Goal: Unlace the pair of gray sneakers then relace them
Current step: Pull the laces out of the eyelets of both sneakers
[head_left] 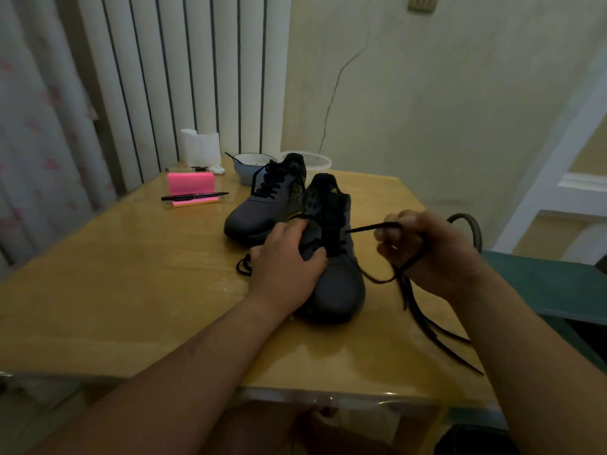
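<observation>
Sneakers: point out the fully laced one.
The far sneaker, beside the bowl; its lace crisscrosses the eyelets. On the near sneaker it hangs loose from the right hand.

The near sneaker (338, 284) is dark gray with a black tongue and a small yellow logo. The far sneaker (249, 215) is the same gray, with black laces and a yellow pattern on its side. The loose lace (427, 323) is black. The table (131, 274) is glossy honey-yellow. At far left are a bright pink notepad (190, 187), a black pen (193, 196) and a pale blue bowl (244, 169). The left curtain (39, 126) is pale with pink blotches.
</observation>
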`<state>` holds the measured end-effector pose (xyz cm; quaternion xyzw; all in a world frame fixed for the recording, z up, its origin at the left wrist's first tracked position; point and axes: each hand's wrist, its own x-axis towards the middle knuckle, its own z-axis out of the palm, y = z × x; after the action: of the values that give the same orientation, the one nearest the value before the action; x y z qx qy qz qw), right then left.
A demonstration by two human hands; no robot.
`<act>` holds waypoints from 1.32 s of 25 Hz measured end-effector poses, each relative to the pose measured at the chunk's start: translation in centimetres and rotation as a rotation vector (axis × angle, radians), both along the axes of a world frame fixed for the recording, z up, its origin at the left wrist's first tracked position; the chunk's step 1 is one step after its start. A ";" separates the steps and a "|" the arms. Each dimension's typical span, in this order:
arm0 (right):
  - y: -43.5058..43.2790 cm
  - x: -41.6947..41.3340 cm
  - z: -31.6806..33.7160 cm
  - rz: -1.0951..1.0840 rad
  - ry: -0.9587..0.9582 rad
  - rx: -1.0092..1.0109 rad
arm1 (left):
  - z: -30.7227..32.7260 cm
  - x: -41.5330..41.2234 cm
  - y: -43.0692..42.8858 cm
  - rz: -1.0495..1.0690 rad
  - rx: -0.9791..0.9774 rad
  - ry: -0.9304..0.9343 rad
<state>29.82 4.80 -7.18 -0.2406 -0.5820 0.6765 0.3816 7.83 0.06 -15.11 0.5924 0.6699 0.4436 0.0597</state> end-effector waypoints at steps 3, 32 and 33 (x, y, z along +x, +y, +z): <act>0.6 0.3 -0.1 -0.221 0.374 -0.240 | -0.1 0.1 -0.2 -0.014 0.012 -0.016; 1.4 -3.2 1.7 -0.255 -0.872 0.320 | 0.0 0.0 -0.7 -0.031 0.028 -0.082; 1.6 -2.8 1.8 -0.319 -0.915 0.355 | 0.1 0.0 -0.8 -0.023 0.028 -0.093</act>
<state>27.03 6.45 -5.43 -0.5292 -0.7515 0.3260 0.2212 7.82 -0.73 -15.00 0.5796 0.6531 0.4793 0.0878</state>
